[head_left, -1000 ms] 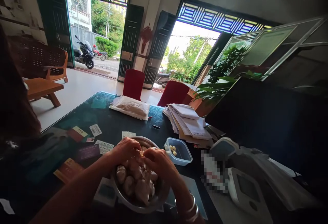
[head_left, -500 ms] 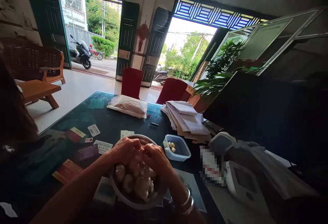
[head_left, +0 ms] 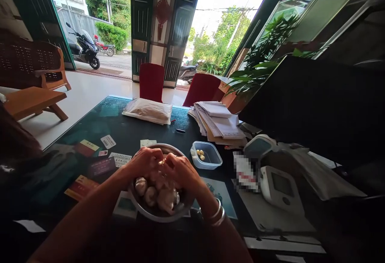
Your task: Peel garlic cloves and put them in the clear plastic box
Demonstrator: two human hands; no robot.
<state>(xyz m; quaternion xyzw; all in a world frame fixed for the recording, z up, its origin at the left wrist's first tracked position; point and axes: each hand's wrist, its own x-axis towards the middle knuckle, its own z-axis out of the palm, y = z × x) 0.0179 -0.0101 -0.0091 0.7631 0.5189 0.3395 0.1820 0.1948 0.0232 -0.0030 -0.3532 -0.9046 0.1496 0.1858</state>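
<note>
The left hand (head_left: 147,161) and right hand (head_left: 179,170) pinch narrowly at a small pale garlic piece (head_left: 163,162) over the round silver metal bowl (head_left: 158,217) — its long axis hidden. Inside, one plump whitish garlic head (head_left: 165,200) points its neck toward the person, slightly right.

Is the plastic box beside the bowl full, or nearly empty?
Nearly empty: a few pale cloves lie in the plastic box, toward its left side, and most of its floor is bare.
</note>
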